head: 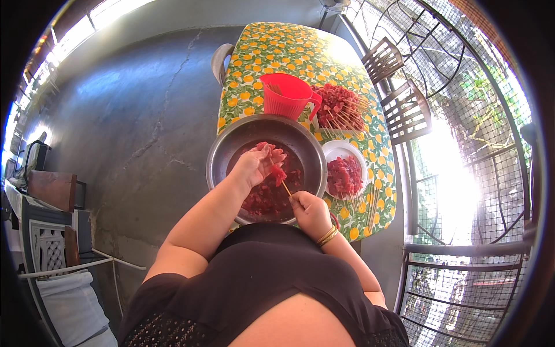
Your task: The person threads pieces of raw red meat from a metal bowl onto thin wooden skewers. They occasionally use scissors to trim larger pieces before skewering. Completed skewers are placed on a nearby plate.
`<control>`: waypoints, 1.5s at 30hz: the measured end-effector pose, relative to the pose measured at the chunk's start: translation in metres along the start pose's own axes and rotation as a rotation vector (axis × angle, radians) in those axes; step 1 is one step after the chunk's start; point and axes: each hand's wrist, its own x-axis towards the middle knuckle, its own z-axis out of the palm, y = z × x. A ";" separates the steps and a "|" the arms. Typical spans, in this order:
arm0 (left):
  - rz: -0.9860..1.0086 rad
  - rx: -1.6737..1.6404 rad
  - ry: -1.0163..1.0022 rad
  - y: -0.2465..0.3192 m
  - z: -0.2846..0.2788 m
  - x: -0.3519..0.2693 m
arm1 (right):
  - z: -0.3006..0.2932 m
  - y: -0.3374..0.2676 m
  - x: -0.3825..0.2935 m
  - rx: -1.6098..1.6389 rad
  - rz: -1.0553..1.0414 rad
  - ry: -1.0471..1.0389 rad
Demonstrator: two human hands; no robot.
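Note:
My right hand (310, 212) grips the lower end of a thin bamboo skewer (286, 188), which points up and left over a wide metal basin (215, 162). A piece of raw red meat (278, 174) is threaded on the skewer. Palm turned up, my left hand (253, 168) holds more raw meat in its curled fingers near the skewer's upper end; the tip is hard to make out. Cut meat pieces (263, 200) lie in the basin below both hands. To the right, a white plate (336, 148) carries several meat skewers (344, 175).
Behind the basin stands a red plastic pitcher (286, 103) with skewers inside. Beside it is a heap of skewered meat (340, 104). Bare skewers (373, 206) lie on the fruit-patterned tablecloth (277, 47) at right. Wooden chairs (406, 112) line the table's right side.

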 end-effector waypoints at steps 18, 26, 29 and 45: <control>-0.041 0.033 0.010 0.018 -0.003 0.006 | 0.000 0.006 0.002 -0.082 -0.029 -0.004; -0.005 0.085 0.033 0.012 0.004 0.002 | 0.000 0.005 0.002 -0.101 -0.056 0.004; 0.056 0.069 0.046 0.000 0.010 0.001 | 0.002 0.003 0.002 -0.078 -0.061 0.022; -0.043 -0.071 0.040 0.015 0.008 0.004 | 0.001 0.004 0.001 -0.070 -0.036 0.025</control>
